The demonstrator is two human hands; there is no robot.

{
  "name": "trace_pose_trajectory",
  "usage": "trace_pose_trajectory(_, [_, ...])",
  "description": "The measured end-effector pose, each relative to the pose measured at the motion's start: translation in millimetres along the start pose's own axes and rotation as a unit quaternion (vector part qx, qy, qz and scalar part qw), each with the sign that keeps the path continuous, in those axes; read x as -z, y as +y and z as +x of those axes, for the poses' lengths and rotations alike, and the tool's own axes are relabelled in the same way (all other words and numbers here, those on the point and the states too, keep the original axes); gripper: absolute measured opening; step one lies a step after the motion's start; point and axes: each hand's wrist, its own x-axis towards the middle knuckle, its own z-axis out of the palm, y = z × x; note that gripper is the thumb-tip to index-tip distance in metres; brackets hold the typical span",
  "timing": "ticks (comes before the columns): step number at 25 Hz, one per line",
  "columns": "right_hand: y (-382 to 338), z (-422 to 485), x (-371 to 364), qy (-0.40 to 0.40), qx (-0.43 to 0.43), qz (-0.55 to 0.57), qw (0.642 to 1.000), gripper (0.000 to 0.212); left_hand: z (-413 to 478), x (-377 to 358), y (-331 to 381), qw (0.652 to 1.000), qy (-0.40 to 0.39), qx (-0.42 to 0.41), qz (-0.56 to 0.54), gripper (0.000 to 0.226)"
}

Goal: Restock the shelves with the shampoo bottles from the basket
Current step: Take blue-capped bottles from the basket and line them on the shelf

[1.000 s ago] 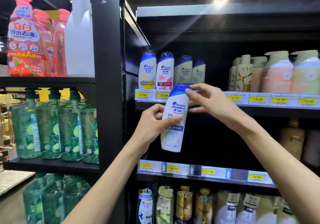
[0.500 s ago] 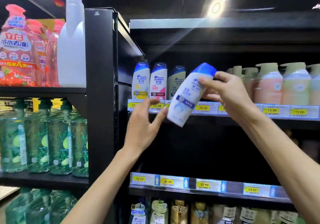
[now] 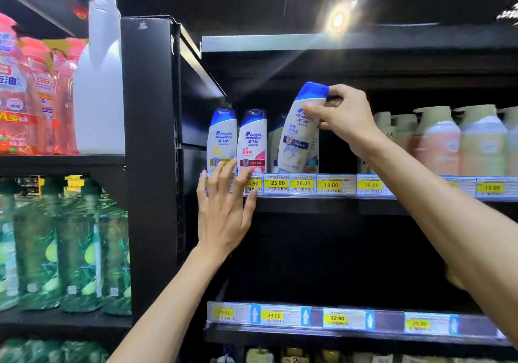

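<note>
Head view: right hand (image 3: 343,119) gripped the tilted white blue-capped shampoo bottle (image 3: 301,133) near its cap to seat it on the black shelf (image 3: 308,204), left hand (image 3: 224,211) spread, holding nothing.

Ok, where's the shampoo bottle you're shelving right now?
Head view, just right of centre: the shampoo bottle leans in the right hand at the upper shelf's front, above the 26.00 price tag, right of the pink-labelled bottle.
</note>
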Motion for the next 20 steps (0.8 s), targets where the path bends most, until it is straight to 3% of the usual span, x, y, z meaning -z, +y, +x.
trace_pose_trajectory(9, [34.3,9.7,-20.2,-0.085,-0.062,-0.033,0.994,0.028,0.1,-9.2,-4.4,0.999,0.039,-0.008,0.007,0.042])
trace_pose_trajectory(13, [37.3,6.6,-26.9,-0.081,-0.073,-0.032,0.994,0.058,-0.7,-11.5,-3.6,0.998,0.054,-0.011,0.011,0.04])
trace_pose_trajectory(15, [37.6,4.7,-31.9,-0.082,-0.064,-0.05,0.993,0.064,-0.6,-11.5,-4.0,0.998,0.055,-0.009,0.01,0.04])
trace_pose_trajectory(20, [35.6,2.5,-30.1,-0.124,-0.067,-0.083,0.987,0.047,0.0,-10.3,-3.5,0.999,0.047,-0.002,0.013,0.043])
